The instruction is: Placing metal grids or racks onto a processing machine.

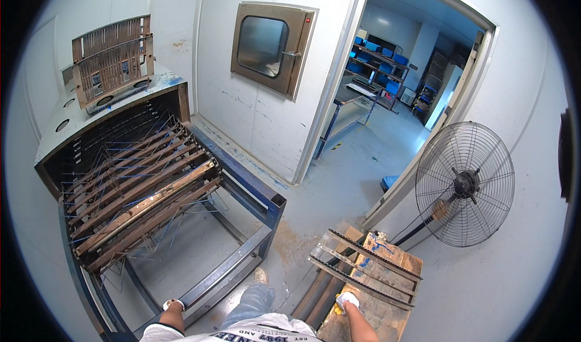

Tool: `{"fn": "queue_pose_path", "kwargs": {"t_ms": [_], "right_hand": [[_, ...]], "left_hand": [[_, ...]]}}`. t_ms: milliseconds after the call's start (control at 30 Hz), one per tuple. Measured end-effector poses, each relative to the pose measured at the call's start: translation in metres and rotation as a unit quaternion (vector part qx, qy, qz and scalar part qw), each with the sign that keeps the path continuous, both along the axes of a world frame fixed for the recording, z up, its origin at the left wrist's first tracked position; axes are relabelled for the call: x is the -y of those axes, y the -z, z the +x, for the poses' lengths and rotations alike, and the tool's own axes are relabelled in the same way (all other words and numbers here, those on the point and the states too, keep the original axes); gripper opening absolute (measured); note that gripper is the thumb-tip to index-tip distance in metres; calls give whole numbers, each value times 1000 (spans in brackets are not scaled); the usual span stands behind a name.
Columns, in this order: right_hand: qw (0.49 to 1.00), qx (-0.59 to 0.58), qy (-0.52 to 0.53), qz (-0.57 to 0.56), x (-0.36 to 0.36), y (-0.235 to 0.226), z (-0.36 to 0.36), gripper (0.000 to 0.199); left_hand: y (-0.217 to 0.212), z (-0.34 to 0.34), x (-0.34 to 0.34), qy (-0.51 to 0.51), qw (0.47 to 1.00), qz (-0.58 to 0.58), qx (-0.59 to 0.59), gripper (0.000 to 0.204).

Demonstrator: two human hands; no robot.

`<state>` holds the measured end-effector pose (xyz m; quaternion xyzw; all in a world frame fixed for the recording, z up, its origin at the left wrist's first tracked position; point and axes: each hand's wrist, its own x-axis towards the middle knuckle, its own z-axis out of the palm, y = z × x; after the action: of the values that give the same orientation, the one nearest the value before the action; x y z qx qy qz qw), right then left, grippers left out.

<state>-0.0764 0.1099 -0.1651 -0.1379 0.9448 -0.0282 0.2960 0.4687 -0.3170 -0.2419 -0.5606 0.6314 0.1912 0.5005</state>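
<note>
My left hand, in a white glove, is beside the blue metal rail at the near side of a conveyor frame; its fingers are too small to make out. My right hand, also in a white glove, is at the near left part of a worn wooden bench. Something yellow shows at its fingers, perhaps part of the glove. Just beyond it, a metal rack with toothed side bars lies across the bench. Whether the right hand touches the rack cannot be told.
At left, brown slats with thin wires run into a white machine housing, with a slotted metal rack on top. A black caged fan stands at right, beside a doorway. A metal-framed window is in the wall ahead.
</note>
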Motion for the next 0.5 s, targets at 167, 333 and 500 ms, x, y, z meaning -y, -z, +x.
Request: {"fn": "queue_pose_path", "kwargs": {"t_ms": [167, 333, 500], "right_hand": [[1000, -3, 10, -19, -3, 23, -6, 28], [997, 21, 79, -17, -36, 68, -26, 27], [998, 40, 31, 28, -5, 39, -16, 29]], "left_hand": [[17, 13, 3, -5, 1000, 8, 25, 60], [-20, -23, 0, 55, 998, 21, -11, 65], [-20, -5, -6, 26, 999, 14, 15, 61]]}}
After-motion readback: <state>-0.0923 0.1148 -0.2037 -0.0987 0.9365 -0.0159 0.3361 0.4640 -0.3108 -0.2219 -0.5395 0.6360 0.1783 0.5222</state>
